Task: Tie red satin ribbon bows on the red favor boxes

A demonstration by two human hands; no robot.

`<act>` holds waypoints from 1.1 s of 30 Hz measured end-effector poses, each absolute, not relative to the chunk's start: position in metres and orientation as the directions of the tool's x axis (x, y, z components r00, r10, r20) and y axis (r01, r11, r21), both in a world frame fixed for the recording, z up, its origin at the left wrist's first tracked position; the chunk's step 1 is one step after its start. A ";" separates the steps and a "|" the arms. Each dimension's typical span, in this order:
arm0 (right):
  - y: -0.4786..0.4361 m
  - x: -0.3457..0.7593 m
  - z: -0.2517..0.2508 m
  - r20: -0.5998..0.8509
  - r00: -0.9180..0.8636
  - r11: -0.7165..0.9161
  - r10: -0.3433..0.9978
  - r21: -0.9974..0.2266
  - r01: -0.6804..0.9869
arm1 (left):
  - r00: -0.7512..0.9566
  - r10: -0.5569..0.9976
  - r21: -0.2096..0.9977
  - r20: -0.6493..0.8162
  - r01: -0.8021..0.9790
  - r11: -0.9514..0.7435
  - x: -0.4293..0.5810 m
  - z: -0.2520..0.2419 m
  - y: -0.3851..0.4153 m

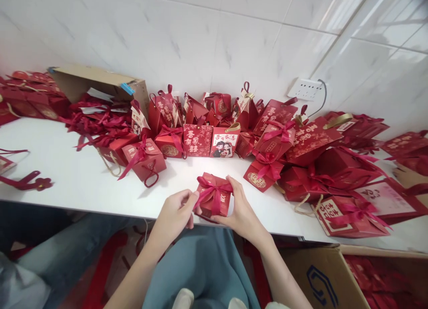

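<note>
A small red gift box with gold print sits at the table's front edge, in front of my body. Tied across its top is a crimson ribbon bow. Along the box's right side, my right hand grips it between thumb and fingers. My left hand is closed at the box's left side, thumb and fingertips pinched on the end of the ribbon. Just behind stand a red card box with gold characters and one with a cartoon couple.
More bowed red boxes crowd the white table to left and right. An open cardboard box lies at back left with loose ribbons before it. A carton stands below right; another person's leg is at left.
</note>
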State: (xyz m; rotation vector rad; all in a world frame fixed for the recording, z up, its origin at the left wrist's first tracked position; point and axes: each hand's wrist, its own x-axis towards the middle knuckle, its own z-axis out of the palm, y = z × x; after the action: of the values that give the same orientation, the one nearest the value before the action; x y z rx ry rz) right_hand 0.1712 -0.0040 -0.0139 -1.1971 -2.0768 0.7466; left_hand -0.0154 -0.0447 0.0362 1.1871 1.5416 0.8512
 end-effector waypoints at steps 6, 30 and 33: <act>-0.004 0.172 -0.016 0.245 -0.415 0.447 0.876 -0.736 0.509 | 0.093 0.879 0.882 -0.467 0.121 0.456 -0.012 0.009 -0.061; -0.020 0.141 0.017 0.553 -0.578 0.796 0.601 -0.340 0.501 | 0.222 0.974 0.916 0.046 0.379 -0.130 -0.048 0.026 0.008; -0.020 0.140 0.010 0.550 -0.552 0.771 0.627 -0.335 0.542 | 0.241 0.970 0.908 0.027 0.399 -0.125 -0.048 0.029 0.007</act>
State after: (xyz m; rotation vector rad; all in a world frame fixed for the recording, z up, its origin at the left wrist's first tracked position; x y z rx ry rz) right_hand 0.1402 -0.0198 0.0099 -0.8673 -2.2903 0.1652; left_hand -0.0482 0.0067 0.0289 1.6750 1.2862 0.8568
